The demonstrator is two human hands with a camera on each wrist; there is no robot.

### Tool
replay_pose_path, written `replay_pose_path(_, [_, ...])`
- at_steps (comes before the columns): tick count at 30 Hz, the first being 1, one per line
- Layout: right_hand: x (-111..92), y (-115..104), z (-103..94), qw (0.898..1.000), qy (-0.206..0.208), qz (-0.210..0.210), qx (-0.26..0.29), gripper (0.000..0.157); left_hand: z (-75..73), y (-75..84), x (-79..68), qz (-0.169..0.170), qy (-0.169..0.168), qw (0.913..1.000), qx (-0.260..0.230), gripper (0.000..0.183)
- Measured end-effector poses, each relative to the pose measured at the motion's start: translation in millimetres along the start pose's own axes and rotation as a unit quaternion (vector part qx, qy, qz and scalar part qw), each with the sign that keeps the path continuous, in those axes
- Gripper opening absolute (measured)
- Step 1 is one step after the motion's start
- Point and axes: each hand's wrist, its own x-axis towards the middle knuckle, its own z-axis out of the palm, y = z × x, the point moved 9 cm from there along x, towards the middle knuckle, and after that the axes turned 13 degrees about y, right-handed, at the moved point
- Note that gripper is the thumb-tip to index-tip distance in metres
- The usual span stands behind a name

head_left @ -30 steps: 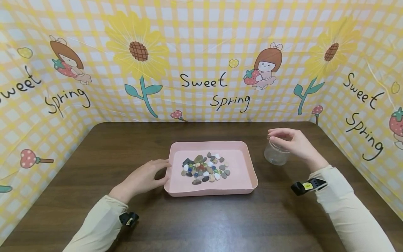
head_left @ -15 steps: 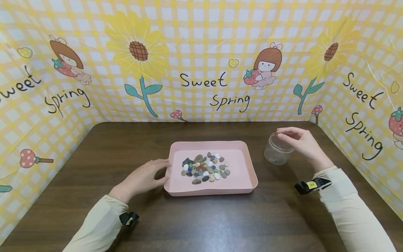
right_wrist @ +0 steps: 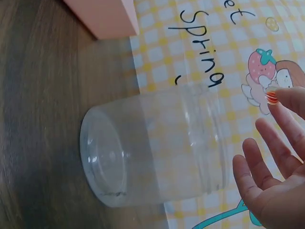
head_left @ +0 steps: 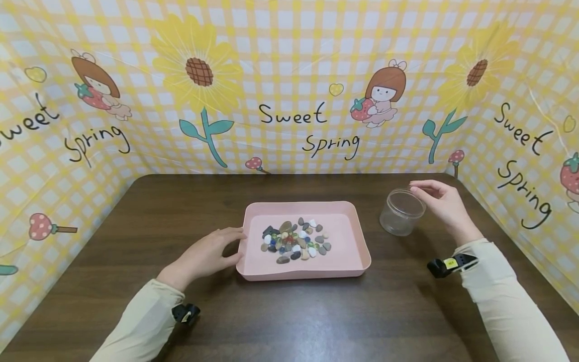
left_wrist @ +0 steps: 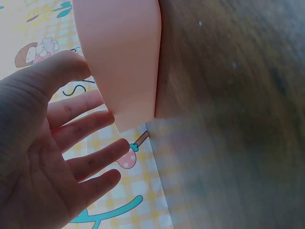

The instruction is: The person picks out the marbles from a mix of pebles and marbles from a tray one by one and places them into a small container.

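My left hand (head_left: 203, 256) rests with fairly straight fingertips against the left wall of a pink tray (head_left: 344, 241). In the left wrist view, the thumb and fingertips touch the outside of that wall. Pebbles (head_left: 282, 260) and glass marbles (head_left: 289, 239) lie grouped in the tray. To the tray's right, a clear, lidless jar (head_left: 400, 221) stands upright on the table. My right hand (head_left: 445, 208) is at the jar's upper right rim. Between its thumb and index finger it pinches a small orange-and-red striped marble (right_wrist: 271, 97); the other fingers are spread.
The dark wooden table (head_left: 289, 317) carries the tray and jar. A yellow checked cloth (head_left: 289, 60) with printed sunflowers and figures hangs around the back and sides. Black wrist cameras (head_left: 452, 265) are strapped over both sleeves.
My right hand has moved right, from above the jar's mouth to beside its right rim. The left hand, tray and jar stay in place.
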Motion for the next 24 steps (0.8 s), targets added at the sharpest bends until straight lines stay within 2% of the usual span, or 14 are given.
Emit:
replay_pose_path(8, [2, 9, -6.0, 0.999, 0.040, -0.002, -0.013, 0.023, 0.0, -0.5, 0.2, -0.002, 0.000, 1.0000, 0.002, 0.042])
replay_pose_path(15, [6, 18, -9.0, 0.997, 0.064, -0.004, -0.031, 0.021, -0.5, 0.0, 0.2, -0.003, 0.000, 1.0000, 0.001, 0.043])
replay_pose_path(20, [8, 25, -8.1, 0.995, 0.068, -0.004, -0.076, 0.036, -0.3, 0.6, 0.0, -0.001, 0.001, 1.0000, 0.003, 0.042])
replay_pose_path(24, [7, 29, -6.7, 0.992, 0.070, -0.001, -0.100, 0.041, -0.3, 1.1, 0.2, 0.002, 0.003, 1.0000, 0.003, 0.041])
